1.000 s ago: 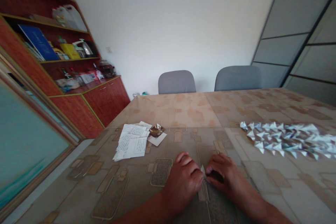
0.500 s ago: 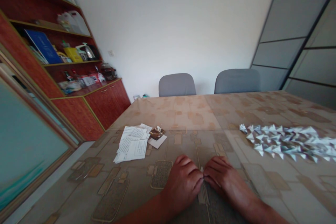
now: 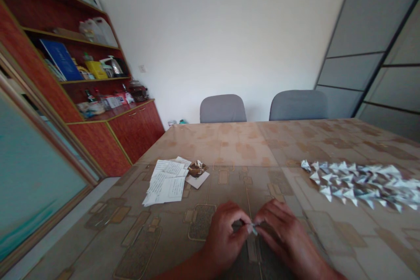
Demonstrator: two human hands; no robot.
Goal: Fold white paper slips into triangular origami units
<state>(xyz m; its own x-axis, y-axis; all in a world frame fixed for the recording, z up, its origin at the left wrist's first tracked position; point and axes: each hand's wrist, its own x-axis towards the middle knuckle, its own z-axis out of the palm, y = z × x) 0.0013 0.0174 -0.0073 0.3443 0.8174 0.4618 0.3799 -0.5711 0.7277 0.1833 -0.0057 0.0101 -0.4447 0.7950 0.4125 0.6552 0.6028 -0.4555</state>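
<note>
Between the fingertips of both hands is a small folded piece of paper [image 3: 253,228], mostly covered by the fingers. My left hand [image 3: 226,234] pinches it from the left, thumb and forefinger closed on its edge. From the right, my right hand [image 3: 278,229] grips it with thumb and fingers together. Both hands are just above the patterned tablecloth [image 3: 223,262], near its front edge. Off to the right, rows of small pointed folded paper pieces [image 3: 357,183] stand on the table. Left of the hands lies a spread stack of printed paper slips [image 3: 167,183].
Beside the slips lie a white paper piece [image 3: 197,180] and a brown picture piece [image 3: 197,167]. Two grey chairs [image 3: 223,108] stand behind the table's far edge. A red-brown cabinet [image 3: 131,133] with loaded shelves is at the left, a grey wardrobe [image 3: 354,52] at the right.
My left thumb and forefinger have spread into a rounded pinch, so the small folded paper shows more. Both hands have turned slightly, and the whole view has shifted a little.
</note>
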